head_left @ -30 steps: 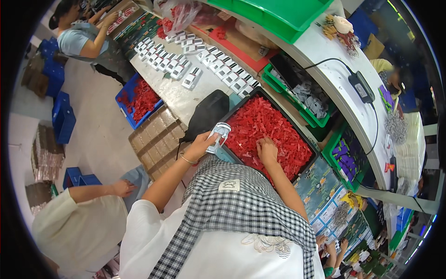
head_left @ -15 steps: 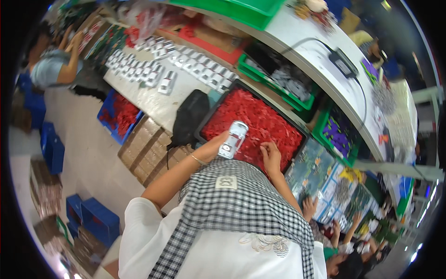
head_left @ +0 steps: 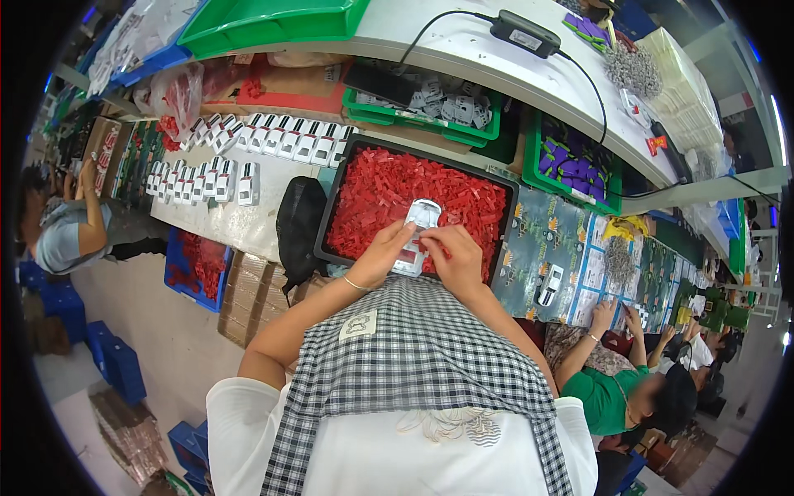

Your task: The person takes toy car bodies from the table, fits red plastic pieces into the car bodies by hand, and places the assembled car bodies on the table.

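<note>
A white toy car is held upright over a black tray full of small red plastic parts. My left hand is closed around the car's left side. From the right, the bent fingertips of my right hand meet the middle of the car, where a red patch shows. Whatever those fingertips pinch is hidden against the car.
White toy cars stand in rows on the table at the left, beside a black bag. Green bins hold grey parts and purple parts. Another white car lies at right, near a co-worker in green.
My right hand has come from above the red parts to the car in my left hand. The whole view has turned and shifted, bringing the co-worker at right more into sight.
</note>
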### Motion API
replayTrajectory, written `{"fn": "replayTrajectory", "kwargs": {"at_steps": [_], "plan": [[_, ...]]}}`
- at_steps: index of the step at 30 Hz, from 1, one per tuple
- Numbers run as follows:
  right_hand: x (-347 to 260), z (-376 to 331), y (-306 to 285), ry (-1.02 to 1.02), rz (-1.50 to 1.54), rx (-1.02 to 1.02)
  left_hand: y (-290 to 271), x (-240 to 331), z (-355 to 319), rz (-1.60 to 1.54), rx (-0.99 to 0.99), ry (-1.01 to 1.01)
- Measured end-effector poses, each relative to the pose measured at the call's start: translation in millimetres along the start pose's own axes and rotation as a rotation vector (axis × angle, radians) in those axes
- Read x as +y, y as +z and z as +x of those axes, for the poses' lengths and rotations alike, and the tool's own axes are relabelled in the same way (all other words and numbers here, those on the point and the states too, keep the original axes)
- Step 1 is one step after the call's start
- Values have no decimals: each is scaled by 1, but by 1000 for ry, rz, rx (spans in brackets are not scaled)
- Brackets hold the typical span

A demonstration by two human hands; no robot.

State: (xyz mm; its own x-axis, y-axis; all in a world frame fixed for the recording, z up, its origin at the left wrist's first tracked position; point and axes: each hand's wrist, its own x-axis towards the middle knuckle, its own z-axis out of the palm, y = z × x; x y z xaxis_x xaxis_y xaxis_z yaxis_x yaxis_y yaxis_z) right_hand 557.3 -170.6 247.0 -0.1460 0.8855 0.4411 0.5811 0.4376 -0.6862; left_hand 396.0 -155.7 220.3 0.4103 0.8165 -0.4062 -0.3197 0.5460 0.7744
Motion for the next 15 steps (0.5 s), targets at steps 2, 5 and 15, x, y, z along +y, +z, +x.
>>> {"fn": "replayTrajectory", "kwargs": {"at_steps": [2, 5, 15], "plan": [[1, -1, 0, -49, -109, -46, 9, -1, 0, -70, 24, -22], [-1, 0, -7, -187, -280, 3, 16, -8, -4, -155, 2, -14], [-5, -10, -19, -150, -431, -381, 18, -18, -8, -45, 1, -1]]}}
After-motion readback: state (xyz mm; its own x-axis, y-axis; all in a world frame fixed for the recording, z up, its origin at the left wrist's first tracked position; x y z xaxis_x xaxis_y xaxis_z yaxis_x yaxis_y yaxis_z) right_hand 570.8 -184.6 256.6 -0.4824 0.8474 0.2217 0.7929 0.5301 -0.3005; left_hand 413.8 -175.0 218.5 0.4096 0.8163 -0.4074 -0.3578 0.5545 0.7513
